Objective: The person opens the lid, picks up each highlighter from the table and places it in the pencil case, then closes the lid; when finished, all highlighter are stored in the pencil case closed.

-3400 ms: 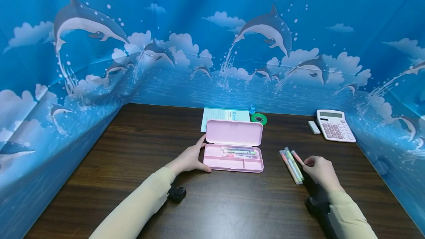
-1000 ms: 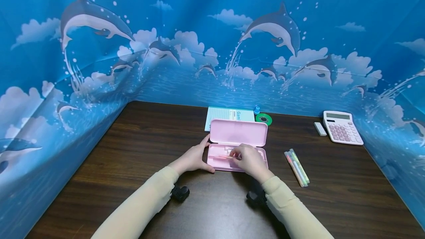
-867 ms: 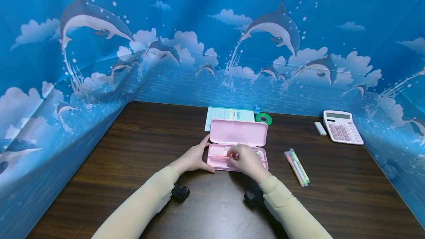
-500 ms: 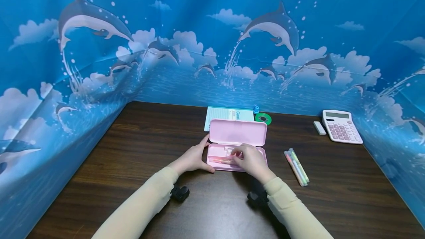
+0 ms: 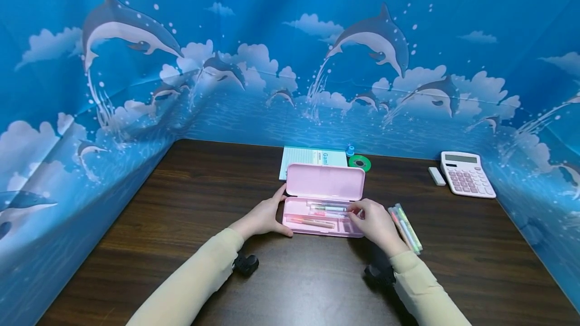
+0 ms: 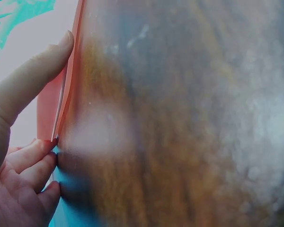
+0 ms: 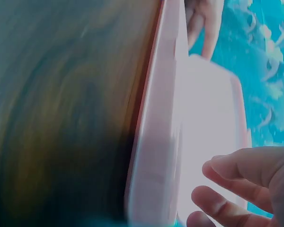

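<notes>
A pink pencil case (image 5: 325, 181) lies with its lid up. My left hand (image 5: 263, 215) grips its left end, thumb at the front corner and fingers toward the back; the left wrist view shows the thumb (image 6: 42, 66) against the wall. Several slim pens (image 5: 328, 208) lie in the rear compartment. An orange-pink marker (image 5: 312, 222) rests in the front one; whether a second lies with it I cannot tell. My right hand (image 5: 373, 220) hovers over the case's right end, its fingers loosely bent with nothing between them in the right wrist view.
Several coloured markers (image 5: 405, 229) lie together right of my right hand. Behind the case are a notebook (image 5: 299, 157), a green tape roll (image 5: 360, 162) and a small blue bottle (image 5: 350, 150). A white eraser (image 5: 437, 176) and a calculator (image 5: 468, 175) sit at the back right.
My right hand brought a marker from the table group into the case's front compartment, let it go, and moved right. My left hand has stayed on the case.
</notes>
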Demonstrator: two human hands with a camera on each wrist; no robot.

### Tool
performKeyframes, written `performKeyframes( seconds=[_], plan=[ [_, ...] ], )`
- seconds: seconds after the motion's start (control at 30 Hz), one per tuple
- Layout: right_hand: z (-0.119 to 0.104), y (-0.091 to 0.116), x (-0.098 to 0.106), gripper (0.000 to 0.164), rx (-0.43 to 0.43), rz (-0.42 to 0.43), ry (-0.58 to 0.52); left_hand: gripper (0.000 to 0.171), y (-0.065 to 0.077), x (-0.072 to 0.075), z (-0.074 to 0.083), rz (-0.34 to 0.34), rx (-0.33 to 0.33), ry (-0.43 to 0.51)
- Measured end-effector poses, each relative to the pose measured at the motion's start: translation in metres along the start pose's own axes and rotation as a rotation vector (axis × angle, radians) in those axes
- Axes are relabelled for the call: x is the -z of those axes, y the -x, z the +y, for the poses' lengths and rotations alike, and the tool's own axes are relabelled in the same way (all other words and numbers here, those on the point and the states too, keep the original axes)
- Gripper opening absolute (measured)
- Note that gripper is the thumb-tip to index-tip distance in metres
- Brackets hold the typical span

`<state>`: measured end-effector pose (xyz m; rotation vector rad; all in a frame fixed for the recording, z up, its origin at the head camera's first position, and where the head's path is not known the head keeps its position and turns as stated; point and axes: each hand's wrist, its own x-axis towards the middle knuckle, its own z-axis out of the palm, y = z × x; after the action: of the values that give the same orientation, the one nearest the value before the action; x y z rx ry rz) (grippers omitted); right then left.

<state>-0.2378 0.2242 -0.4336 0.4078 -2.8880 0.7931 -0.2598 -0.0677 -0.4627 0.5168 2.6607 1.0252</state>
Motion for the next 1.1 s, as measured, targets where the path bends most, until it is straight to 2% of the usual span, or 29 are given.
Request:
performKeyframes(
  seconds=[0.4,0.73,1.1],
  plan=[
    [0.047,0.021,0.031,0.011,-0.118,0.006,0.068,0.131,-0.001,0.0,0.001,-0.014,-0.005,-0.008],
    [0.073,0.039,0.056,0.02,-0.21,-0.006,0.119,0.13,-0.002,0.0,-0.001,-0.007,0.001,-0.014],
    [0.093,0.046,0.061,0.021,-0.279,-0.075,0.099,0.13,0.0,0.002,0.002,-0.009,0.008,-0.015]
  ],
)
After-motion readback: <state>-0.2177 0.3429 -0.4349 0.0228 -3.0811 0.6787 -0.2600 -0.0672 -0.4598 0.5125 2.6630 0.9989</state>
